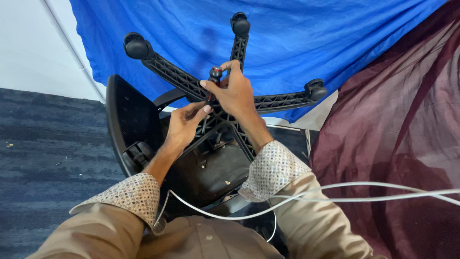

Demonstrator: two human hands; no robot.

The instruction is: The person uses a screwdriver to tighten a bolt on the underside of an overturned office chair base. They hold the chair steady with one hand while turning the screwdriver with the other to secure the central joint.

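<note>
Gripping: right hand [235, 91] is closing around a black-and-red-handled screwdriver [213, 81], its tip at the hub of the overturned black plastic five-star chair base [268, 101]; left hand [184, 125] is steadying the shaft just below. Blue cloth [287, 33] is hanging behind the base. Step, judged: working a hub fastener; keeping the tip seated matters.

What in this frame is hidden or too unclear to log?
- Screwdriver tip, head view: hidden behind the right hand and the left hand at the chair base hub.
- What the tool bears on: covered by both hands.
- Fifth base arm: hidden behind the right forearm.
- Chair seat: partly hidden by arms and base.
- White cable: cut off at the right edge.
</note>
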